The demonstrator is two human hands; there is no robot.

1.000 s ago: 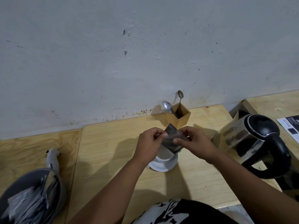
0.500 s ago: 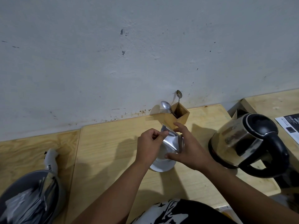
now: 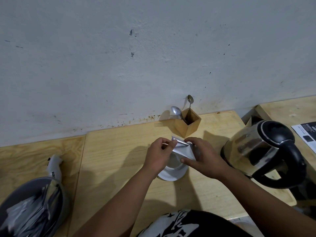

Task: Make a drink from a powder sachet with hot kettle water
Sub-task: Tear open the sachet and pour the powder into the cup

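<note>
Head view: both hands, left (image 3: 158, 155) and right (image 3: 203, 158), still pinch sachet (image 3: 183, 150), unmoved over cup (image 3: 172, 170).

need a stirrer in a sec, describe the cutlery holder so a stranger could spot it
Follow the wall down to the back edge of the wooden counter. Just beyond the hands, left of the kettle, stands the cutlery holder: the only small square wooden box, with spoons sticking out.

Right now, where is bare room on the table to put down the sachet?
Bare wood lies between the grey bin and the white cup, and nearer, below the cup. It is crowded between the cup, the wooden holder and the kettle.
</note>
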